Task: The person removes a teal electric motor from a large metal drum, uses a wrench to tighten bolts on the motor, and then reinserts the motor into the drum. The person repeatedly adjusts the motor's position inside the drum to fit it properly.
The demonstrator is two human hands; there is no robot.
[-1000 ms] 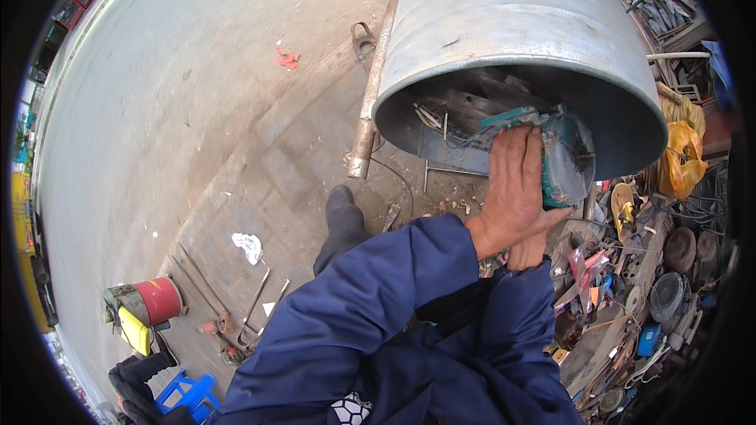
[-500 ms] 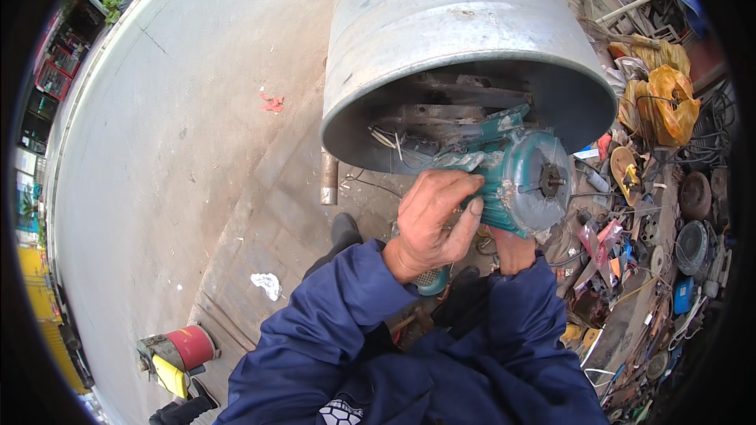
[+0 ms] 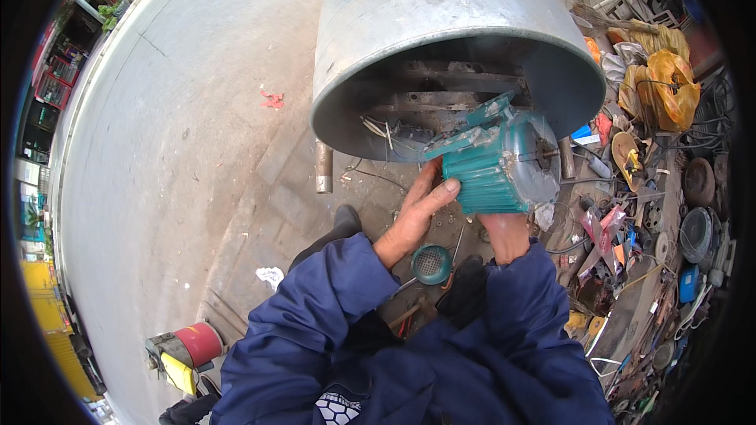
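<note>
A green electric motor (image 3: pixel 492 165) with a ribbed body and a shaft at its right end hangs at the mouth of a large grey metal drum (image 3: pixel 441 8). My left hand (image 3: pixel 419 212) grips the motor's left end, its thumb on the ribs and its fingers partly behind the body. From below, my right hand (image 3: pixel 506 234) supports the motor; its fingers are hidden underneath. Inside the drum, metal bars (image 3: pixel 441 101) run across, and loose wires lie near the motor's left side. On the ground between my feet is a round green vented cover (image 3: pixel 431 264).
A steel pipe (image 3: pixel 324 167) juts down below the drum's left rim. To the right lies a heap of scrap, with an orange plastic bag (image 3: pixel 669 98), cables and metal parts. A red and grey machine (image 3: pixel 185 346) stands at lower left, beside a yellow object.
The motor has tilted, showing more of its ribbed side. My left hand has slid from its top down to its left end. The vented cover below shows more fully.
</note>
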